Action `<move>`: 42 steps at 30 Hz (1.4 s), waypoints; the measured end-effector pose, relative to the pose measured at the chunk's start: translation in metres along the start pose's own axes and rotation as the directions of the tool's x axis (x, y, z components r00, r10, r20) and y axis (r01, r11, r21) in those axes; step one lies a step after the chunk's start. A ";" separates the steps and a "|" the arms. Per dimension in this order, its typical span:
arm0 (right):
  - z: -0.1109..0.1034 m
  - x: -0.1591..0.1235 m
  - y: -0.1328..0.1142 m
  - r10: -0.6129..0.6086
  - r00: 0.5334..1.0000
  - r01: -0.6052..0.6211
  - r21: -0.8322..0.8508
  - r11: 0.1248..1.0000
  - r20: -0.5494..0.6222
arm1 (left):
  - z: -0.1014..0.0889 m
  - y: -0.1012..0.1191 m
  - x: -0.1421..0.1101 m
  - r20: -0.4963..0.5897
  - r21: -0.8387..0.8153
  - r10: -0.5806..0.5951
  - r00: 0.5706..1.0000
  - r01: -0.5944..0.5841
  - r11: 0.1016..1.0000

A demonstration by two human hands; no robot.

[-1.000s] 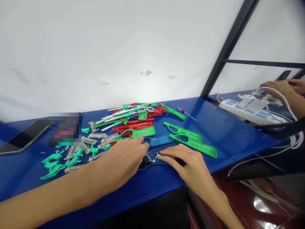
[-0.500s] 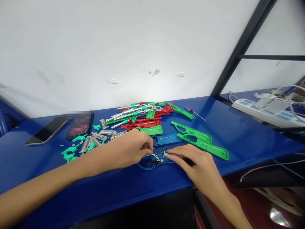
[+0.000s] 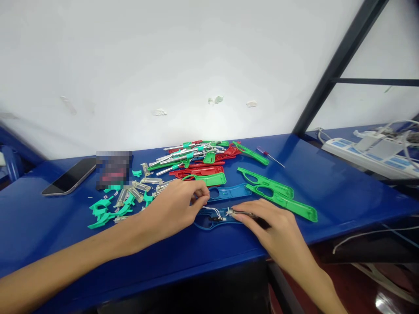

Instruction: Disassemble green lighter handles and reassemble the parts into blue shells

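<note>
A blue plastic handle half (image 3: 209, 223), with an oval loop at its left end, lies hollow side up near the table's front edge. Inside it sit a small black part and thin white wires (image 3: 214, 211). Just above the loop, my left hand (image 3: 183, 203) is closed in a pinch; what is between the fingertips is too small to see, with the wires running close below them. My right hand (image 3: 265, 218) grips a slim part with a pale end (image 3: 230, 212) over the right of this half, its body mostly hidden by the fingers. Behind lies a second blue half (image 3: 232, 192).
Green halves (image 3: 284, 203) lie to the right, a screwdriver (image 3: 270, 155) behind them. Metal rods with wires (image 3: 183, 156) and red halves (image 3: 199, 171) are piled at the back. Clear tanks (image 3: 137, 194), teal clips (image 3: 104, 213) and a phone (image 3: 70, 175) lie left.
My left hand has lifted slightly from the blue half, and more of the blue half behind shows. My right hand keeps its grip. The whole view has shifted a little.
</note>
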State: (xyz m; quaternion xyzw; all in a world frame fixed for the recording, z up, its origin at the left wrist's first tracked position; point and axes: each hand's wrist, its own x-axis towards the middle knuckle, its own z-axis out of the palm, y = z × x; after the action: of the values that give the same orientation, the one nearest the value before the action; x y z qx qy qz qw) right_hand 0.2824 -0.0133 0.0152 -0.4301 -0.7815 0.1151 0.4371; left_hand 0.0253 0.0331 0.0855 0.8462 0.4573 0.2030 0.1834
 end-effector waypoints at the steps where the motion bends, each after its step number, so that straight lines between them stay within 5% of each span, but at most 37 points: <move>1: 0.000 0.000 0.000 0.001 1.000 -0.001 0.001 1.000 0.001 | 0.001 0.000 0.000 -0.012 -0.008 0.000 1.000 0.000 1.000; 12: -0.001 0.002 -0.003 0.003 1.000 -0.003 0.002 1.000 0.001 | 0.018 -0.008 -0.017 -0.133 0.046 0.119 0.984 -0.114 0.992; 20: 0.006 0.015 -0.021 0.004 0.998 -0.002 0.024 1.000 -0.066 | 0.040 -0.018 -0.025 -0.232 0.157 0.313 0.921 -0.282 0.947; 42: 0.009 0.011 -0.020 0.006 0.998 -0.005 0.022 1.000 -0.057 | 0.045 -0.018 -0.026 -0.277 0.269 0.410 0.869 -0.340 0.901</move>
State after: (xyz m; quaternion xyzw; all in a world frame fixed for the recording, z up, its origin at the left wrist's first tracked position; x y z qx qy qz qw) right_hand 0.2608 -0.0152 0.0273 -0.4306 -0.7662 0.1125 0.4635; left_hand 0.0224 0.0148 0.0336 0.8882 0.3262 0.3223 -0.0292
